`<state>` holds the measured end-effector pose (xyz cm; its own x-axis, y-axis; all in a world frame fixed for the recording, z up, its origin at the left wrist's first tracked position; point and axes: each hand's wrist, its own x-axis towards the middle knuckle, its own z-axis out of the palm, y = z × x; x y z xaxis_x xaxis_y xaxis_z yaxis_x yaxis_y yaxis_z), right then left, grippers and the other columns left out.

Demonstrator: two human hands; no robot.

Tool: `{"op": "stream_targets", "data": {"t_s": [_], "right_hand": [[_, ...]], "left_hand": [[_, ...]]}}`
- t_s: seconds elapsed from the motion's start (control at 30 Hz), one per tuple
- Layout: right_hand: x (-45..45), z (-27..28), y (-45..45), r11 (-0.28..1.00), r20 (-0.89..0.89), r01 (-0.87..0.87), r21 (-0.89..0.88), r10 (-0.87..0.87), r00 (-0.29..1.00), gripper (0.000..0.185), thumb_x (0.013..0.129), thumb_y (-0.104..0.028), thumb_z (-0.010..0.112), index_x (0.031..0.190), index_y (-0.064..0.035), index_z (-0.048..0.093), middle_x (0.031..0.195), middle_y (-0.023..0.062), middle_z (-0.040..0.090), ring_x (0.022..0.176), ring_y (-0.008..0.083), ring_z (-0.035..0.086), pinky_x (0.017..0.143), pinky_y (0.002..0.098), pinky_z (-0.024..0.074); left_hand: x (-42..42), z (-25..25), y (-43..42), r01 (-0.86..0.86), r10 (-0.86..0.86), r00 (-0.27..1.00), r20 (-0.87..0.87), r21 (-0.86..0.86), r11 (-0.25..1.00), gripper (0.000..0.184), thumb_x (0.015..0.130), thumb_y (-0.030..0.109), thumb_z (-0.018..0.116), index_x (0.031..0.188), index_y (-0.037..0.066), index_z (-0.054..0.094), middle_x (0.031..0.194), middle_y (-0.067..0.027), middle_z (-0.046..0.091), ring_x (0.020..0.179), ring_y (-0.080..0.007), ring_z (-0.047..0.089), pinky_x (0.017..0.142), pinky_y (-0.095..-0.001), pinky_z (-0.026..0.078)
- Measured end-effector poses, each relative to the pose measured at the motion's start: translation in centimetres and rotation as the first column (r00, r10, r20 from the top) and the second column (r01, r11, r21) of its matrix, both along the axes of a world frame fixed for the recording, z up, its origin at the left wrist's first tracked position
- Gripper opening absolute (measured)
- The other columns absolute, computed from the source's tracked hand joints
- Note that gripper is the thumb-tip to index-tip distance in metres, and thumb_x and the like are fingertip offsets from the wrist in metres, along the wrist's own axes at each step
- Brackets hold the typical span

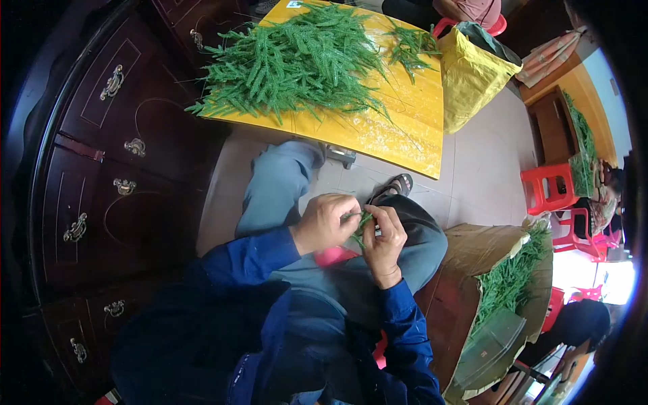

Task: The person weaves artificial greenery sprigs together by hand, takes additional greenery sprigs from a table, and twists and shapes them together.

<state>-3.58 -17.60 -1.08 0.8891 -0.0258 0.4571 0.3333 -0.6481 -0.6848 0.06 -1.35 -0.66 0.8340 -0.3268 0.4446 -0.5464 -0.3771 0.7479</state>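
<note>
Above my lap, my left hand (329, 224) and my right hand (385, 239) are close together, both with fingers pinched. Between them is a small green sprig (365, 220) with needle-like leaves, mostly covered by my fingers. Its stem end at my left fingertips is too small to make out. A large heap of similar green sprigs (297, 64) lies on the yellow table (405, 138) in front of me. A smaller bunch of sprigs (410, 47) lies at that table's far right.
A yellow woven sack (472, 77) stands right of the table. An open cardboard box (466, 246) of greenery is at my right. A dark wooden cabinet (101, 169) lines the left. Red stools (545, 189) and other people are farther off.
</note>
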Motion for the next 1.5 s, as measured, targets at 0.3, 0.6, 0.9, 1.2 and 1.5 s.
{"op": "stream_targets", "data": {"t_s": [0.3,0.6,0.9,1.2,1.5], "right_hand": [[0.5,-0.2,-0.3,0.985,0.186,0.004,-0.170,0.028,0.982,0.033,0.068,0.002,0.069,0.099,-0.0081,0.067,0.084,0.0080,0.065,0.073,0.0253,0.064,0.065,0.0349,0.0501],[0.3,0.1,-0.1,0.988,0.149,-0.010,-0.154,0.033,0.988,0.032,0.068,0.003,0.071,0.098,-0.0055,0.069,0.083,0.0082,0.068,0.069,0.0213,0.065,0.063,0.0320,0.0503],[0.0,0.4,0.1,0.960,0.149,0.027,-0.277,0.015,0.989,0.027,0.072,-0.009,0.071,0.099,-0.0086,0.067,0.089,0.0069,0.064,0.072,0.0238,0.062,0.064,0.0357,0.0482],[0.5,-1.0,0.0,0.997,0.034,-0.037,-0.073,0.040,0.999,0.017,0.078,-0.004,0.067,0.094,-0.0065,0.065,0.083,0.0103,0.061,0.071,0.0304,0.060,0.062,0.0367,0.0481],[0.6,-4.2,-4.0,0.415,-0.467,0.218,0.883,0.739,0.486,0.010,0.095,-0.008,0.061,0.102,-0.0025,0.065,0.095,0.0026,0.068,0.081,0.0110,0.064,0.074,0.0256,0.0520]], "left_hand": [[0.6,-3.0,0.3,0.077,-0.279,0.779,-0.562,-0.356,0.931,0.008,0.086,0.005,0.069,0.086,-0.002,0.065,0.069,-0.0015,0.063,0.067,-0.0021,0.055,0.057,-0.0228,0.046],[0.4,-0.7,0.5,0.036,-0.103,0.910,-0.403,-0.171,0.985,0.007,0.078,0.005,0.068,0.075,-0.001,0.064,0.057,-0.0011,0.056,0.055,-0.0029,0.047,0.048,-0.0253,0.038],[-0.1,-0.3,0.0,0.002,-0.028,0.982,-0.189,-0.136,0.991,0.008,0.075,0.005,0.068,0.073,0.002,0.060,0.058,-0.0114,0.054,0.048,-0.0179,0.051,0.048,-0.0330,0.040],[-0.4,-0.4,0.0,0.026,-0.033,0.992,-0.123,-0.056,0.998,0.010,0.074,0.006,0.068,0.074,0.004,0.058,0.064,-0.0131,0.056,0.058,-0.0318,0.058,0.053,-0.0388,0.043],[1.2,-1.0,1.1,0.243,-0.241,0.969,-0.047,0.053,0.969,0.007,0.074,0.004,0.066,0.075,0.003,0.059,0.070,-0.0133,0.058,0.069,-0.0335,0.060,0.061,-0.0409,0.046]]}}
